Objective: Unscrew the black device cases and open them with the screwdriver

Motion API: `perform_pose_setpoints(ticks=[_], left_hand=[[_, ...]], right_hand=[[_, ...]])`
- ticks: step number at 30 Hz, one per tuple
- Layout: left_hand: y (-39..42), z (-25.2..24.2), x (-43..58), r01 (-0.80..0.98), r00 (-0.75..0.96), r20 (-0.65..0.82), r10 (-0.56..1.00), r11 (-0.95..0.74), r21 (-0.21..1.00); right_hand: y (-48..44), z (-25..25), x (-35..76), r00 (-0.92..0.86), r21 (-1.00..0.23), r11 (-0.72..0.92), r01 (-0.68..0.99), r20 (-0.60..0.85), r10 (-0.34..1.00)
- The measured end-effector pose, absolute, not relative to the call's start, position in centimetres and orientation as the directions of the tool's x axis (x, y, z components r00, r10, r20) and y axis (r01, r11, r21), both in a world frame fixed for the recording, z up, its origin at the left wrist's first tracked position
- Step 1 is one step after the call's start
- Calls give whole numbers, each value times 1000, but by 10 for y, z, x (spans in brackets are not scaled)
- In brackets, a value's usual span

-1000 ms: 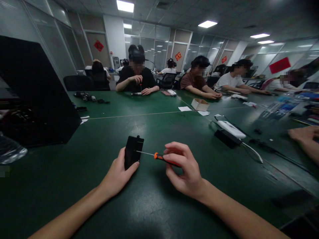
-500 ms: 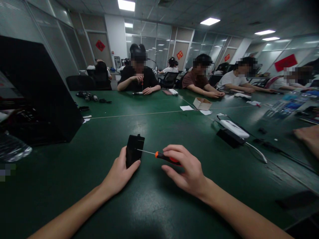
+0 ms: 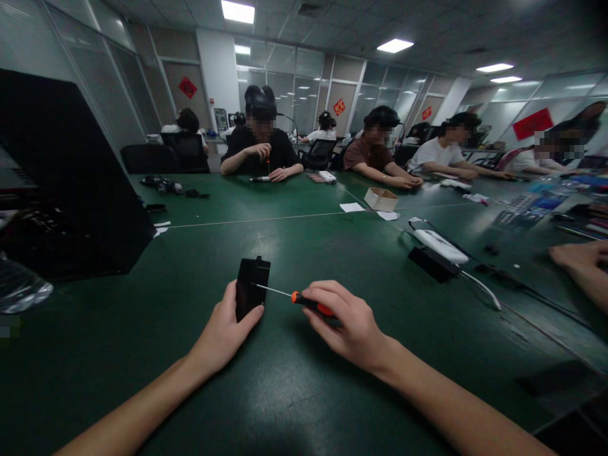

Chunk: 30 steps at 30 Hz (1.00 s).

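Firmly clasped at its near end by the left hand — seemingly to brace it — a small black device lies on the green tabletop, while the right hand beside it pinches an orange-handled screwdriver, tip on its face.

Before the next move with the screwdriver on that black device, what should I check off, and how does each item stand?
1. Left hand grips the black device: ok.
2. Right hand grips the screwdriver by its orange handle: ok.
3. Screwdriver tip on the device's face: ok; seated in a screw: cannot tell.
4. Left thumb apart from the tip: ok.
5. Device braced on the green table: cannot tell.
6. Co-worker's hand at the right, apart from the work: ok.
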State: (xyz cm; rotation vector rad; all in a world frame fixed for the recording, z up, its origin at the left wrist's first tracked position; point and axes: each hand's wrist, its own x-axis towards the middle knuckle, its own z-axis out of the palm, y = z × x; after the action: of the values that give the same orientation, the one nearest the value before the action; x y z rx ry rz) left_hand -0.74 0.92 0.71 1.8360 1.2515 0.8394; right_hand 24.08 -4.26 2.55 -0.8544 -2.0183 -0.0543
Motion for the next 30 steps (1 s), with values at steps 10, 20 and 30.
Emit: perform_pose_setpoints(ticks=[10,20,30], left_hand=[[-4,7,-10,272,487,89,869,-247,930],[-10,1,-12,311,682,88,726,-397,863],[-12,-2,-9,227,507,410,758,-576,785]], right_hand=[[-38,11,229,-415,-497,630,597,481,773],[-37,-2,225,-460,-582,610,537,405,790],[-39,6,230,-501,-558,659,505,432,750]])
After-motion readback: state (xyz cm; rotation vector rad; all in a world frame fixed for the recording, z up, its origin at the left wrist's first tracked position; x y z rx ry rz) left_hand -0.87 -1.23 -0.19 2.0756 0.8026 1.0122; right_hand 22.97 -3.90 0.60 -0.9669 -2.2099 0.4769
